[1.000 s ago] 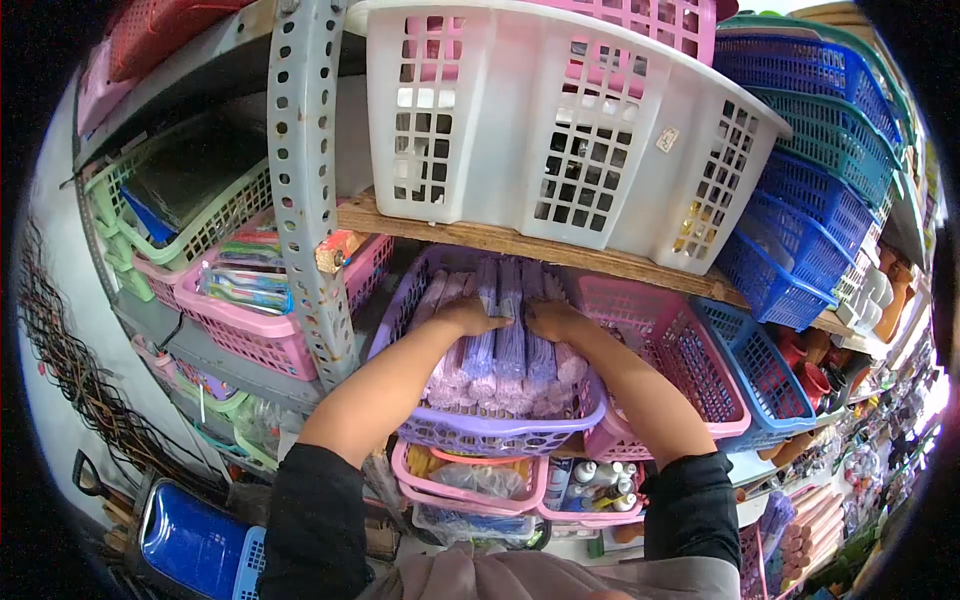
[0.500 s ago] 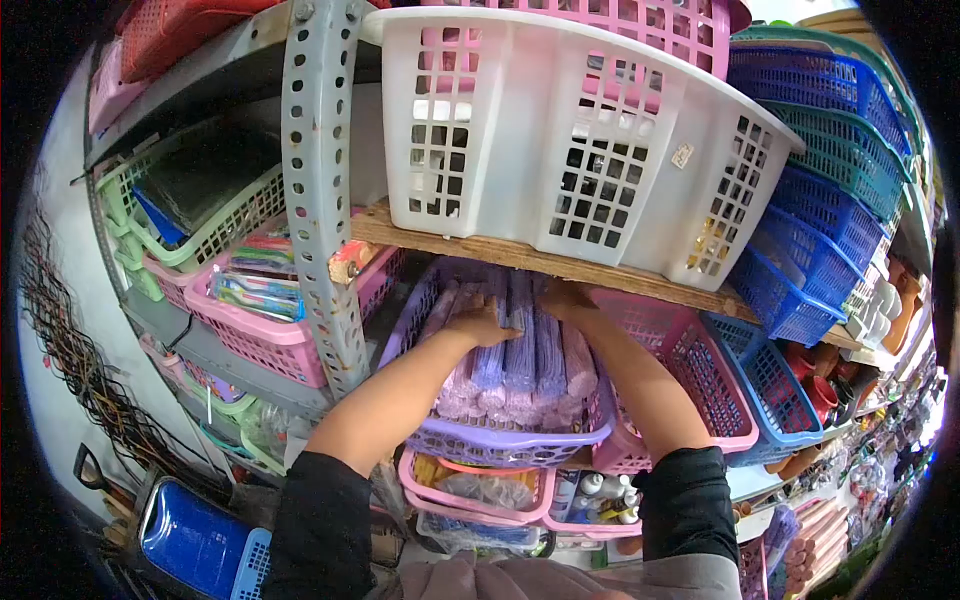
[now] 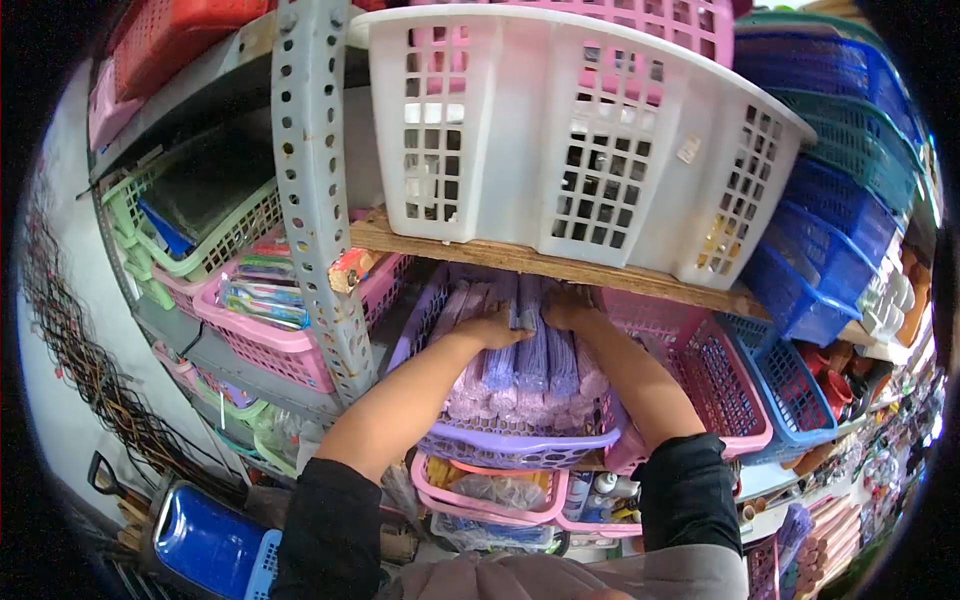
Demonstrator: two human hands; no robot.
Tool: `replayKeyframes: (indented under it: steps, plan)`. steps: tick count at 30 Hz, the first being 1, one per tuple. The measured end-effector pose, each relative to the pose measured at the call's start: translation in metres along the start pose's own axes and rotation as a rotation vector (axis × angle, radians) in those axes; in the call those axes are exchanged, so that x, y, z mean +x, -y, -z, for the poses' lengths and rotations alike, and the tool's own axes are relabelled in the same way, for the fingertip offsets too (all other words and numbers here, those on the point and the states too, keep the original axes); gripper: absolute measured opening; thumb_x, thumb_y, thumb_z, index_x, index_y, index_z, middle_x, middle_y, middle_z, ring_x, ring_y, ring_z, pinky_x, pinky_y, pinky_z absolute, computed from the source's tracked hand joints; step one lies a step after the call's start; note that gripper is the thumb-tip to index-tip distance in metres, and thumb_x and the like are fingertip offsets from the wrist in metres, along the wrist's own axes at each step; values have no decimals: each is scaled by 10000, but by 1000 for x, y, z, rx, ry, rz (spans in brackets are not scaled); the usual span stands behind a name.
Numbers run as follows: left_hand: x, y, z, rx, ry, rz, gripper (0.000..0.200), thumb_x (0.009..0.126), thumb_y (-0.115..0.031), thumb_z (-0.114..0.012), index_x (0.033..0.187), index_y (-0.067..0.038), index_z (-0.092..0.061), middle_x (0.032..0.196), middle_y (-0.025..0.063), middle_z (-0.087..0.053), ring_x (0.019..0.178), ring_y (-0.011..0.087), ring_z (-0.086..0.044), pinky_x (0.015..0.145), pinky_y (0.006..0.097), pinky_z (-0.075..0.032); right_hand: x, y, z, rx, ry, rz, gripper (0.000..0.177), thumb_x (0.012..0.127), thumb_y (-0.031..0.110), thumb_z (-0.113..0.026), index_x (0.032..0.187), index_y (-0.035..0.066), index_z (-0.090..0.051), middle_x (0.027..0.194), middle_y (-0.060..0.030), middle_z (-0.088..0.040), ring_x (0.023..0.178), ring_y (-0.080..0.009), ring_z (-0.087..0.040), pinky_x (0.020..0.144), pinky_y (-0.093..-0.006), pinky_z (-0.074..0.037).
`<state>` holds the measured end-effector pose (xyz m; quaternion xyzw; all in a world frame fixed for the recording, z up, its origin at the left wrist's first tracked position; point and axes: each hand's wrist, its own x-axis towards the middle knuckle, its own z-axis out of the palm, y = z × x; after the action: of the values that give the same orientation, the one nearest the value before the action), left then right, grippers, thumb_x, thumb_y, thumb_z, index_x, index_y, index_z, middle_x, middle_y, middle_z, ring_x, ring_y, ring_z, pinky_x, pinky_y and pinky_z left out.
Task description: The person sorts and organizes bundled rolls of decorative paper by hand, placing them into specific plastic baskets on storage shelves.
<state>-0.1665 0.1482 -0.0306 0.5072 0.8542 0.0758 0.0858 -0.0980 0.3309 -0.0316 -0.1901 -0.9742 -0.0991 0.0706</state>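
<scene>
Long purple bundles (image 3: pixel 535 362) in clear plastic wrap lie side by side on top of paler pink-lilac bundles (image 3: pixel 470 392). All of them sit in a purple plastic basket (image 3: pixel 520 450) under the wooden shelf edge. On the left side of the purple bundles, my left hand (image 3: pixel 492 328) is closed, its thumb lying across their top. My right hand (image 3: pixel 568 308) grips their right side, farther back, with its fingers partly hidden in the shade under the shelf. What the bundles are made of is not plain.
Just above my hands runs a wooden shelf edge (image 3: pixel 560 268) bearing a large white basket (image 3: pixel 510 140). A perforated metal post (image 3: pixel 308 180) stands at left. Pink (image 3: pixel 690 350) and blue (image 3: pixel 785 400) baskets adjoin at right. Below is another pink basket (image 3: pixel 490 510).
The view has shifted slightly. Both hands stay on the purple bundles, and my left hand sits slightly farther right across them.
</scene>
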Motion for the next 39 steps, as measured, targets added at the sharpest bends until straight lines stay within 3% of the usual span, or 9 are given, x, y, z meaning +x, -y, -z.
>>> replayKeyframes:
  steps: [5,9,12,17,21,24,26,32,39]
  plan:
    - [3,-2,-2,27,-2,0,999,829,-711,-349,1465,8,-74,1527,230,9,1416,363,75,1132,469,68,-5,-17,-2,71,77,-21,689,921,489,-353,1458,80,-220,1520,-171,-171,1405,-341,-149,1139,-468,-154]
    - [-4,-3,7,-44,14,-26,1015,820,-745,-320,1462,11,-105,1524,237,-1,1420,348,57,1139,458,38,-55,-6,49,150,63,127,711,899,597,-313,1432,126,-319,1532,-143,-141,1385,-363,-206,1134,-477,-179]
    - [-3,-10,10,-160,-31,-22,1008,819,-756,-324,1455,8,-159,1517,243,-76,1421,347,-35,1151,419,-57,-116,8,90,263,89,134,702,904,615,-311,1431,150,-328,1531,-139,-151,1380,-363,-221,1124,-512,-183]
    - [-24,-35,31,-142,-242,-169,782,876,-626,-425,1406,-56,-354,1496,243,-181,1398,365,-157,1132,429,-192,-233,26,129,201,-198,194,537,849,365,-602,1311,121,-474,1494,-162,-235,1338,-378,-305,1002,-679,-257]
    - [-39,-63,43,-32,-589,-583,509,868,-384,-587,1296,-123,-499,1451,182,-318,1352,384,-263,1123,432,-226,-323,39,141,181,-343,165,461,783,270,-659,1187,80,-544,1414,-151,-358,1202,-344,-467,969,-601,-350]
    - [-93,-111,55,7,-597,-749,478,840,-339,-611,1259,-124,-525,1430,156,-357,1336,381,-292,1117,442,-238,-390,45,158,347,-270,100,433,786,251,-653,1169,70,-560,1355,-144,-439,1146,-328,-517,940,-499,-414]
    - [-144,-140,60,19,-579,-911,475,825,-321,-623,1248,-124,-533,1420,148,-374,1337,375,-297,1113,450,-242,-432,49,164,440,-253,-43,371,830,244,-619,1139,43,-573,1165,-163,-575,988,-353,-587,844,-431,-469]
    - [-261,-208,19,-263,-433,-1318,482,767,-262,-677,1209,-106,-564,1368,135,-440,1311,354,-345,1098,472,-258,-541,77,163,539,-234,-390,343,878,264,-576,1135,37,-576,1054,-163,-615,925,-343,-603,814,-416,-476]
    - [-293,-291,-106,-788,219,-1413,357,839,-177,-635,1176,-70,-587,1308,132,-503,1241,293,-445,1043,399,-329,-641,111,133,745,-357,-729,297,882,153,-592,1151,26,-589,1055,-132,-643,920,-229,-634,827,-347,-487]
